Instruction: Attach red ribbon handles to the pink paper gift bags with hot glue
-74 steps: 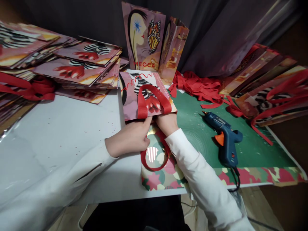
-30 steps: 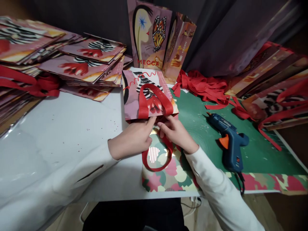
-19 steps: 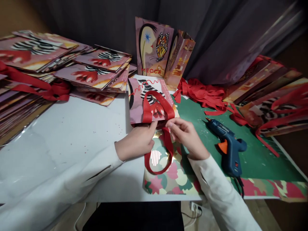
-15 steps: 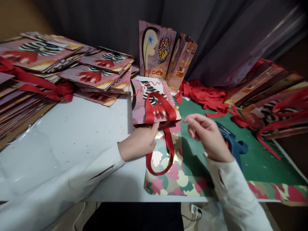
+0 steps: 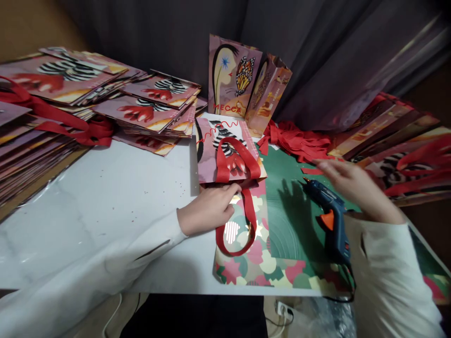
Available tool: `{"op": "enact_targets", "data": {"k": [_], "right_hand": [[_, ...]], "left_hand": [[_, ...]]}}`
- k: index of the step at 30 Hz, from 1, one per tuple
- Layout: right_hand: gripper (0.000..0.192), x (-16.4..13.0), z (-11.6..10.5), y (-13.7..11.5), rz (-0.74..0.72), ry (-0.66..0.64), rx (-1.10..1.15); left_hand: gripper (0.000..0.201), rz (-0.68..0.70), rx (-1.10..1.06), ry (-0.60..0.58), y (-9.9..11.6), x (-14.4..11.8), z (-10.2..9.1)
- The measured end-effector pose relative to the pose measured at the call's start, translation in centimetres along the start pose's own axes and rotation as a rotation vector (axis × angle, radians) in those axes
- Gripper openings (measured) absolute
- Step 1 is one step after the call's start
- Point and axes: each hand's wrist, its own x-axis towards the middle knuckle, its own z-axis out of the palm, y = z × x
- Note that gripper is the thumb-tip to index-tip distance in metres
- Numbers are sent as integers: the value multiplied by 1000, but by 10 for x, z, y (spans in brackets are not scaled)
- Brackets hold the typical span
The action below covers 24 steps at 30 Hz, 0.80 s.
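Left hand (image 5: 207,213), lower centre of frame, pressed fingers together flat on the mouth edge of the flat printed paper gift bag (image 5: 227,150); its loose red ribbon handle (image 5: 239,225) looped toward the near table edge. Bag looked light, thin, easily creased: best held at the folded top edge. Ribbon soft, limp. Right hand (image 5: 355,188), mid-right, was blurred, fingers spread, holding nothing, just above the blue hot-glue gun (image 5: 329,216) on the green cutting mat (image 5: 289,225).

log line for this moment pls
left hand: pressing flat gift bag edge | right hand: open, over glue gun | red ribbon pile: behind
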Motion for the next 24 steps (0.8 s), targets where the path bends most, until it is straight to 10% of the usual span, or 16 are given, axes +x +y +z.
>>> {"op": "enact_targets", "data": {"k": [12,24], "right_hand": [[15,23,96,-108,-463,-97,-237],[21,30,120,-123,-520,-146,-426]], "left_hand": [[32,27,-52,23,0,0,9],[36,27,-26,13,0,-1,11]]}}
